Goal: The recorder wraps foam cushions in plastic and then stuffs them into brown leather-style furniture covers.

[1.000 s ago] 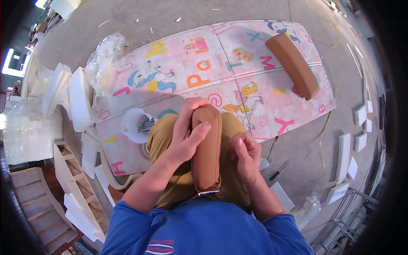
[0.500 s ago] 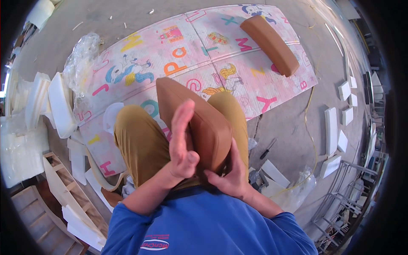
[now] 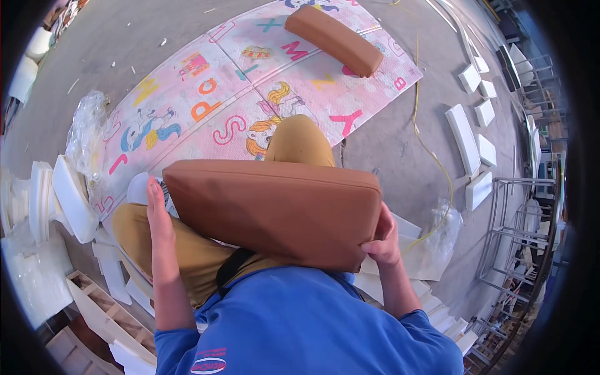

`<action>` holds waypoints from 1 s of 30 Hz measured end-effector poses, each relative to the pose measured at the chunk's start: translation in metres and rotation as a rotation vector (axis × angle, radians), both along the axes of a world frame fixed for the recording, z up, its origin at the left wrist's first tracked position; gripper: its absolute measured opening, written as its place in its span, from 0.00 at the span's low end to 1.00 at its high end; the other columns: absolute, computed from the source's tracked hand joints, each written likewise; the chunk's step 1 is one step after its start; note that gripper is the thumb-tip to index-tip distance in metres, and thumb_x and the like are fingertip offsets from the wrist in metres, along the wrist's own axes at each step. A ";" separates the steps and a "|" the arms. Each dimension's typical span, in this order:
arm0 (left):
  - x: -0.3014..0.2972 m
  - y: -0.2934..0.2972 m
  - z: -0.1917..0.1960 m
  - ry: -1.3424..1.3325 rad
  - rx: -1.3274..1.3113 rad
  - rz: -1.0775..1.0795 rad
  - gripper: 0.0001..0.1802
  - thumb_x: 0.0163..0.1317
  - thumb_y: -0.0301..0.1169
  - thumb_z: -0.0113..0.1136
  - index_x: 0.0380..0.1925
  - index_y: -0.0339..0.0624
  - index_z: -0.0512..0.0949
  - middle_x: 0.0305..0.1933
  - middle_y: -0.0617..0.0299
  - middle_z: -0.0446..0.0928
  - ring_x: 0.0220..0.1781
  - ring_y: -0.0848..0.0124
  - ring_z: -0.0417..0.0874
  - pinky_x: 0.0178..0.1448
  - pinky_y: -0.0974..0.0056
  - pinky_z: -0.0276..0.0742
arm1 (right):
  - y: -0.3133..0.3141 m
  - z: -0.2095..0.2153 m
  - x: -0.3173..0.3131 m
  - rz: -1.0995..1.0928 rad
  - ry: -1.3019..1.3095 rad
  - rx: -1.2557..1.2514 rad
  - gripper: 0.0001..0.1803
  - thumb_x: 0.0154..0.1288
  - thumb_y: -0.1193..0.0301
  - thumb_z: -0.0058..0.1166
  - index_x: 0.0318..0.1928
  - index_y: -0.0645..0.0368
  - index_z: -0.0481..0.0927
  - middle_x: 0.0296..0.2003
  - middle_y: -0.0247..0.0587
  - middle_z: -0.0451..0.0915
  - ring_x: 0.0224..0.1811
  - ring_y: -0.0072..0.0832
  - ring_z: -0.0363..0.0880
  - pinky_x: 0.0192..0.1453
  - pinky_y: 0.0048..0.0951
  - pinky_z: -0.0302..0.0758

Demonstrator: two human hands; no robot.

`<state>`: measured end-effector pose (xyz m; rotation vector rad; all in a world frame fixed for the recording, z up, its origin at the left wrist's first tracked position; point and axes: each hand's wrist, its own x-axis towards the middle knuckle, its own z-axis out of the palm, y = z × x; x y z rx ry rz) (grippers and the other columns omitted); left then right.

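Note:
A brown upholstered cushion (image 3: 275, 209) with a seamed edge lies crosswise over my lap, its broad face tilted up toward me. My right hand (image 3: 383, 240) grips its right end, thumb on the broad face and fingers round behind. At the other end my left hand (image 3: 159, 215) is held upright with fingers straight, close beside the cushion's left corner; whether it touches is hard to tell. A second brown padded piece (image 3: 334, 40), long and narrow, rests on the far right part of the pink printed mat (image 3: 200, 134).
White foam blocks (image 3: 462, 139) lie on the floor at right, near a yellow cord (image 3: 431, 150) and a metal frame (image 3: 500, 234). On the left are clear plastic wrap (image 3: 87, 134), foam slabs (image 3: 72, 197) and a wooden frame (image 3: 109, 306).
The cushion has turned from pointing away from me to lying crosswise. My left hand has moved left to its far end, while my right hand has shifted right with its other end.

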<state>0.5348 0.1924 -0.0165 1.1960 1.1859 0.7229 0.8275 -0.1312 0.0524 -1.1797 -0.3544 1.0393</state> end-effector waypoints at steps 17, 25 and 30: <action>0.002 -0.049 0.111 -0.327 0.126 -0.549 0.51 0.46 0.33 0.74 0.68 0.37 0.55 0.64 0.57 0.65 0.65 0.68 0.65 0.68 0.63 0.57 | -0.124 -0.078 0.036 -0.133 0.423 0.008 0.40 0.35 0.77 0.65 0.57 0.68 0.69 0.49 0.43 0.77 0.51 0.39 0.77 0.59 0.44 0.72; -0.029 -0.085 0.139 -0.181 0.580 -0.579 0.55 0.43 0.38 0.76 0.67 0.31 0.53 0.60 0.44 0.70 0.60 0.53 0.75 0.61 0.59 0.69 | -0.121 -0.097 0.043 0.013 0.366 -0.072 0.43 0.34 0.70 0.72 0.58 0.59 0.71 0.52 0.39 0.76 0.58 0.39 0.73 0.65 0.45 0.66; -0.033 -0.091 0.137 -0.168 0.733 -0.553 0.57 0.38 0.39 0.78 0.65 0.27 0.56 0.57 0.44 0.72 0.56 0.55 0.78 0.59 0.60 0.71 | -0.111 -0.095 0.036 0.053 0.400 -0.051 0.42 0.35 0.69 0.72 0.58 0.57 0.72 0.53 0.38 0.76 0.57 0.39 0.73 0.64 0.44 0.66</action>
